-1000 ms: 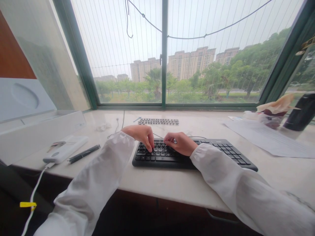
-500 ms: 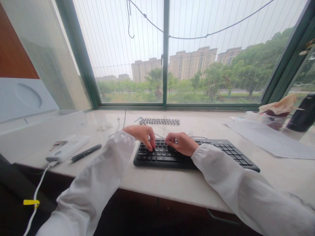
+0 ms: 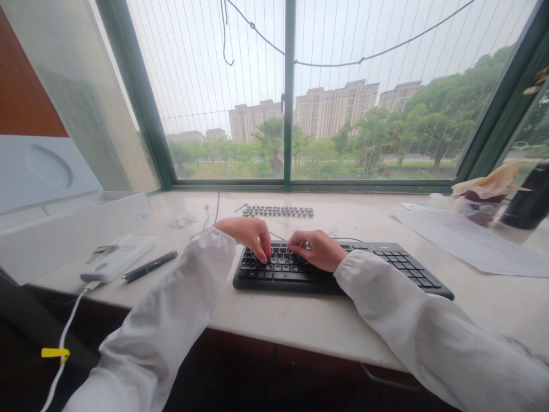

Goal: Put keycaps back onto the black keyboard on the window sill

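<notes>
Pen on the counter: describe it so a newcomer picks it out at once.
On the counter below the window, go left to the white block with the white cable. The pen lies just right of it, slanting: slim and black, unlike that pale, chunky neighbour.

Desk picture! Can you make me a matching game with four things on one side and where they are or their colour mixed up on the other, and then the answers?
Things:
1. Keyboard
2. Pen
3. Yellow tag
4. Paper

Clues:
A. On the white cable
B. White, on the right side
C. Next to the power bank
D. Under the left hand and right hand

Right pairs: 1-D, 2-C, 3-A, 4-B
</notes>
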`<action>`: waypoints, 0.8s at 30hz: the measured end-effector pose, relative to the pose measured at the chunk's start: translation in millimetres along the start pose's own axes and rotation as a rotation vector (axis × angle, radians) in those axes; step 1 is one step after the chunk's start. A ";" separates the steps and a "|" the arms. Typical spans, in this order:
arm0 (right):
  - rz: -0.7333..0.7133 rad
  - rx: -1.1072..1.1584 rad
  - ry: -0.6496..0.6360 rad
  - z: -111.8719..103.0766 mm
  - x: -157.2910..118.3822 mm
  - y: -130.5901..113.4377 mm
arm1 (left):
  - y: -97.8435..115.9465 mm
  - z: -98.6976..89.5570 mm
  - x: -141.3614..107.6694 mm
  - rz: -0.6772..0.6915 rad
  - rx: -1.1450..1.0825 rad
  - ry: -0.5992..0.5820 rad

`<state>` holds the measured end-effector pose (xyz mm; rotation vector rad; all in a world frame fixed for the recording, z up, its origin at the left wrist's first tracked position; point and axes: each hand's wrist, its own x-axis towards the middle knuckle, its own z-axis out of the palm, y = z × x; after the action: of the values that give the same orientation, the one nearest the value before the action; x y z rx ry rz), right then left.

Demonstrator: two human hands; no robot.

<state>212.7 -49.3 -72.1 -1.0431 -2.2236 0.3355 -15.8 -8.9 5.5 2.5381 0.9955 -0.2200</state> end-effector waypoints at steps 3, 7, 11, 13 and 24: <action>-0.002 0.003 0.001 -0.1 -0.1 -0.5 | 0.7 -0.4 -0.8 0.003 -0.006 0.006; -0.007 0.001 0.008 -0.2 -0.1 -0.9 | -0.2 -0.6 -0.6 0.008 -0.004 0.011; -0.009 -0.002 0.006 -0.1 -0.2 -0.2 | -1.7 -1.1 0.0 0.013 0.004 0.010; -0.010 -0.002 0.003 0.1 -0.2 0.3 | -1.8 -1.3 -0.2 0.013 0.010 0.007; -0.004 -0.011 0.000 0.1 0.0 0.5 | -0.4 -1.4 -0.8 0.004 0.038 -0.011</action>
<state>213.0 -49.0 -72.4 -1.0445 -2.2297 0.3226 -16.7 -8.5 6.9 2.5702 0.9906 -0.2532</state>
